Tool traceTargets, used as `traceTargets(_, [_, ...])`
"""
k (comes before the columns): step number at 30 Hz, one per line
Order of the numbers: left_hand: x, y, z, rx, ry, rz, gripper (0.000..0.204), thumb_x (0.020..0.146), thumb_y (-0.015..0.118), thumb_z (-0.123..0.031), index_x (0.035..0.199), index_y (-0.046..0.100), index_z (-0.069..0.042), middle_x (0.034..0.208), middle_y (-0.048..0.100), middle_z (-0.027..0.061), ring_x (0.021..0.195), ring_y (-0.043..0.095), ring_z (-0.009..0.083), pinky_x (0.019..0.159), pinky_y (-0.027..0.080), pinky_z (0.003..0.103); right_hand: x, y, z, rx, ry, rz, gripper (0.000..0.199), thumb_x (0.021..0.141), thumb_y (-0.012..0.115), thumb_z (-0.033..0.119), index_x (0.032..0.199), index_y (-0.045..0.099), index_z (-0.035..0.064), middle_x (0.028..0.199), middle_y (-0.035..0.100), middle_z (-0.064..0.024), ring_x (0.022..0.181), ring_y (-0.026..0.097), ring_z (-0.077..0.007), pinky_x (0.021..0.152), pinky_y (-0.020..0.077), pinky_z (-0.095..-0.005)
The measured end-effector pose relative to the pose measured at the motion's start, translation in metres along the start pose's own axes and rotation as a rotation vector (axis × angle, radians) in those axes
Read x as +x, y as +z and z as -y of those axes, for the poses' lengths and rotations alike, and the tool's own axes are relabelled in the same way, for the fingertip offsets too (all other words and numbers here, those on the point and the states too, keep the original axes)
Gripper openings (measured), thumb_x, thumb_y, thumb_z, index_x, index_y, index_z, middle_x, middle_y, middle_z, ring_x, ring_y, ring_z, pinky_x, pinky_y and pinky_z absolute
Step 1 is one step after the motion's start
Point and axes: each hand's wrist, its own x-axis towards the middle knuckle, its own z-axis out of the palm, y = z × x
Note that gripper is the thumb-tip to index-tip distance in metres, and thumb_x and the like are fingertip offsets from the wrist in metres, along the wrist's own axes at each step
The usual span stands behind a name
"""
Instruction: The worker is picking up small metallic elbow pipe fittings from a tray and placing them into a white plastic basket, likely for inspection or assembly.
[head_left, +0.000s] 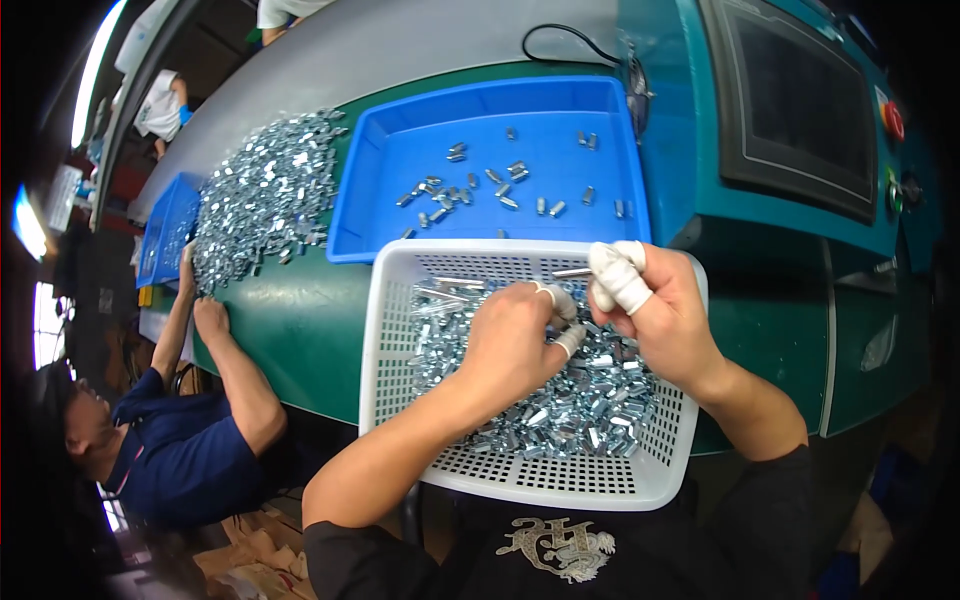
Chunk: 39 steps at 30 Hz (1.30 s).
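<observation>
While the right hand [665, 312] pinches 1 metal rod [571, 272] over nuts [600, 400] in the white basket [450, 246], left hand's [510, 335] grip is curled, can't tell on what, so a slack right pinch could drop the rod among them.

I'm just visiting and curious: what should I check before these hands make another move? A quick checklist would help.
1. Right hand has a thin metal rod in its grip: ok.
2. Left hand has something in its grip: cannot tell.
3. White finger cots worn on both hands: ok.
4. White perforated basket within both hands' reach: ok, heaped with hexagonal metal parts.
5. Blue tray uncovered: ok, some metal parts scattered inside.
6. Co-worker's hands clear of the basket: ok.
</observation>
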Motion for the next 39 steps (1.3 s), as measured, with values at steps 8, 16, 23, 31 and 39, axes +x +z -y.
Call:
traceTargets(8, [-0.005, -0.036, -0.001, -1.021, 0.015, -0.284, 0.028, 0.081, 0.06, 0.002, 0.109, 0.056, 0.001, 0.098, 0.062, 0.009, 0.089, 0.059, 0.0137, 0.08, 0.048, 0.027, -0.001, -0.003, 0.002, -0.09, 0.015, -0.037, 0.033, 0.093, 0.046, 0.021, 0.065, 0.05, 0.0054, 0.056, 0.051, 0.0, 0.045, 0.036, -0.0021, 0.043, 0.0291, -0.0181])
traceTargets(16, [-0.011, -0.032, 0.001, -0.891, -0.01, -0.155, 0.017, 0.083, 0.06, -0.002, 0.099, 0.059, 0.003, 0.091, 0.064, 0.0086, 0.083, 0.063, 0.015, 0.075, 0.051, 0.026, -0.001, 0.0, -0.002, -0.118, 0.044, 0.04, 0.035, 0.094, 0.044, 0.024, 0.064, 0.047, 0.0067, 0.056, 0.05, -0.0007, 0.044, 0.035, -0.0031, 0.043, 0.027, -0.0195])
traceTargets(23, [-0.01, -0.035, 0.004, -0.616, 0.22, -0.221, 0.018, 0.076, 0.066, 0.001, 0.094, 0.063, 0.0, 0.085, 0.064, 0.0087, 0.075, 0.061, 0.0157, 0.065, 0.049, 0.026, -0.004, 0.001, 0.002, -0.119, 0.162, 0.083, 0.034, 0.094, 0.045, 0.021, 0.063, 0.048, 0.006, 0.055, 0.048, 0.0018, 0.045, 0.035, -0.0031, 0.043, 0.028, -0.0202])
traceTargets(31, [-0.005, -0.041, 0.009, -0.175, 0.568, -0.341, 0.025, 0.065, 0.071, 0.005, 0.087, 0.062, -0.002, 0.08, 0.062, 0.0084, 0.068, 0.058, 0.0215, 0.06, 0.046, 0.029, 0.002, 0.002, -0.003, -0.03, 0.221, 0.14, 0.035, 0.093, 0.045, 0.024, 0.062, 0.047, 0.0089, 0.051, 0.045, 0.0023, 0.042, 0.033, -0.0031, 0.041, 0.0254, -0.0198])
traceTargets(39, [-0.01, -0.033, 0.005, -0.61, 0.264, -0.216, 0.021, 0.071, 0.067, 0.01, 0.09, 0.061, 0.002, 0.088, 0.063, 0.0109, 0.085, 0.061, 0.0178, 0.077, 0.049, 0.029, -0.007, -0.001, -0.006, -0.152, -0.035, 0.068, 0.024, 0.09, 0.051, 0.014, 0.071, 0.054, 0.0003, 0.058, 0.05, 0.0008, 0.053, 0.042, -0.005, 0.046, 0.0339, -0.0233])
